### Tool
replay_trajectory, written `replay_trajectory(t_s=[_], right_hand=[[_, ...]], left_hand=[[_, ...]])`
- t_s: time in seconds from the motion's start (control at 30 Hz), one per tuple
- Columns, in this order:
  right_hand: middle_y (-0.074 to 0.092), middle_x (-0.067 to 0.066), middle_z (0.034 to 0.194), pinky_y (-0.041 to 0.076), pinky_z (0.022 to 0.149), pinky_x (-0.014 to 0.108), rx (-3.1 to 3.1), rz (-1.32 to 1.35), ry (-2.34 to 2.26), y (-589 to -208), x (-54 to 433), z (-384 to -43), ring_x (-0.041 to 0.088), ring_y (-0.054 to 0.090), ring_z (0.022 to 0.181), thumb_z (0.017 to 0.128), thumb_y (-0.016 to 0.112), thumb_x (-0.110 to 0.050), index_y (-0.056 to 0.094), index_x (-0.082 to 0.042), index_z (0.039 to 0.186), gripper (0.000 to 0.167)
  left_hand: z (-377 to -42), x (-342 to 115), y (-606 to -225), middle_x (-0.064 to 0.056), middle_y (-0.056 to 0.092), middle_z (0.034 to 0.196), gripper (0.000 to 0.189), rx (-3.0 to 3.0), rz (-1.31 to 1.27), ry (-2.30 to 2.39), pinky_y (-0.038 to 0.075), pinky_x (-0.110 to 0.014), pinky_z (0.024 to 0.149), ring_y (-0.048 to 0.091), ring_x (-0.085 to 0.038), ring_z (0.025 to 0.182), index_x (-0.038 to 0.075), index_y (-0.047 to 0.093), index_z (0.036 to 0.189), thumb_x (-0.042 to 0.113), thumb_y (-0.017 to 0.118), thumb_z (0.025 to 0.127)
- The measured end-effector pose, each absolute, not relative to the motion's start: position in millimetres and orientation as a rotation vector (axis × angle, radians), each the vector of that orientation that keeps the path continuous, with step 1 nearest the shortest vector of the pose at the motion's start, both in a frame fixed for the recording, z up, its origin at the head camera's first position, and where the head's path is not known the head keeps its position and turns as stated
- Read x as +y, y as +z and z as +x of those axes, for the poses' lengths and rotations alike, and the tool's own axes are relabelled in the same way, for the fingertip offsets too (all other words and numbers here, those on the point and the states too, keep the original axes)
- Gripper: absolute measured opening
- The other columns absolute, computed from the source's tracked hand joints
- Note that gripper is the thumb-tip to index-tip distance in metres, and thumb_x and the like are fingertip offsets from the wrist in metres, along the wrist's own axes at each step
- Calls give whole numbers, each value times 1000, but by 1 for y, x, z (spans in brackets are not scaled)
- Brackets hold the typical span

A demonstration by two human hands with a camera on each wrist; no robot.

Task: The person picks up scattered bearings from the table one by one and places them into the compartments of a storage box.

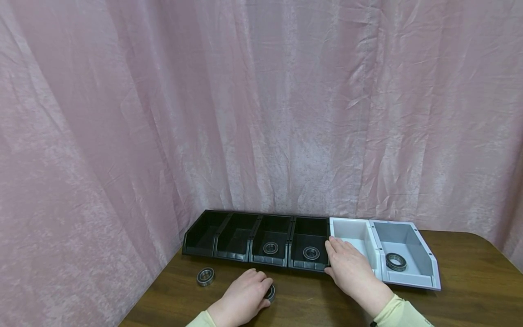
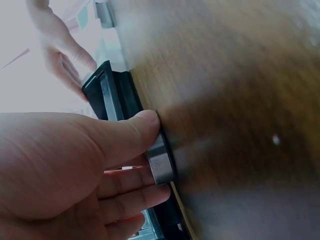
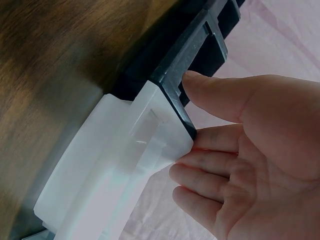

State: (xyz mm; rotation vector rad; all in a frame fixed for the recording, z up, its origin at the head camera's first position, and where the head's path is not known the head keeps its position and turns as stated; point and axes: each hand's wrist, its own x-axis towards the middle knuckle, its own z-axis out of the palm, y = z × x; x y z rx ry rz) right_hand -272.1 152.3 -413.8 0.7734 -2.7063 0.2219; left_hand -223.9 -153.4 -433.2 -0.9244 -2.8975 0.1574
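My left hand [image 1: 245,293] pinches a ring-shaped metal ball bearing [image 1: 270,293] low over the table, in front of the black bins. In the left wrist view the thumb lies on one side of this bearing [image 2: 161,165] and the fingers are on the other. My right hand [image 1: 352,268] rests at the wall between the rightmost black bin [image 1: 308,227] and the white bin [image 1: 353,223]. Its fingers are loosely extended in the right wrist view, the thumb at the black rim [image 3: 172,82]. Left of my left hand, another bearing [image 1: 205,276] lies on the table.
Several black bins stand in a row, joined by the white bin and a grey bin [image 1: 398,231]. Single bearings lie in two black bins [image 1: 270,248] and in the grey one. The wooden table [image 1: 461,259] meets a pink curtain [image 1: 286,113] behind.
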Motion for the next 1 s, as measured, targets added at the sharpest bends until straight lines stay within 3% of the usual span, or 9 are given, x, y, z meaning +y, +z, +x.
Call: replay_trajectory(t_s=[0.37, 1.0], right_hand=[[64, 33, 143, 49, 115, 57, -2693, 775, 213, -413, 152, -272, 48, 62, 136, 89, 92, -20, 64, 15, 137, 66], [64, 33, 143, 48, 116, 58, -2704, 774, 217, -411, 152, -271, 49, 61, 136, 89, 92, -20, 64, 15, 137, 66]], left_hand=[[-224, -153, -431, 5, 71, 102, 33, -2822, -921, 173, 54, -34, 101, 66, -10, 98, 14, 77, 119, 36, 87, 97], [-222, -154, -409, -2, 75, 113, 41, -2674, -863, 139, 53, -50, 113, 72, -17, 111, 10, 76, 127, 34, 89, 95]])
